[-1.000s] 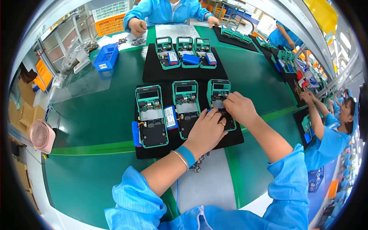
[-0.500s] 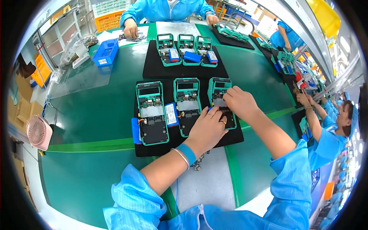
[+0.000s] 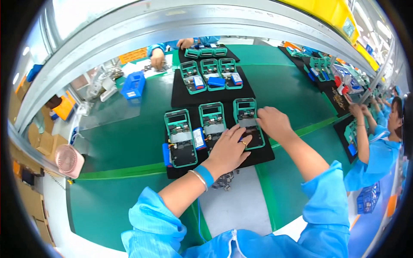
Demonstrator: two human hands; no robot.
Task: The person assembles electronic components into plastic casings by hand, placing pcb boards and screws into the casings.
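On a black mat [image 3: 258,158], three green-framed device housings stand in a row with their insides exposed. My left hand [image 3: 228,150] lies bent over the lower left of the right housing [image 3: 245,103], its fingers on a blue battery pack that is mostly hidden beneath them. At the upper right rim of that housing, my right hand [image 3: 275,124] has its fingers curled against the edge; the fingertips are partly hidden. Blue battery packs hang on wires beside the middle housing [image 3: 211,107] and the left housing [image 3: 180,150].
A second black mat [image 3: 180,99] ahead bears three similar housings. Small metal parts [image 3: 223,181] lie near my left wrist. A blue bin [image 3: 134,84] and a pink fan [image 3: 69,161] stand to the left. Co-workers' hands [image 3: 158,58] are across the table; another person works at right.
The view has tilted, so a metal beam now shows across the top. My right hand has moved from inside the right housing to its right rim. My left hand remains over its lower left.
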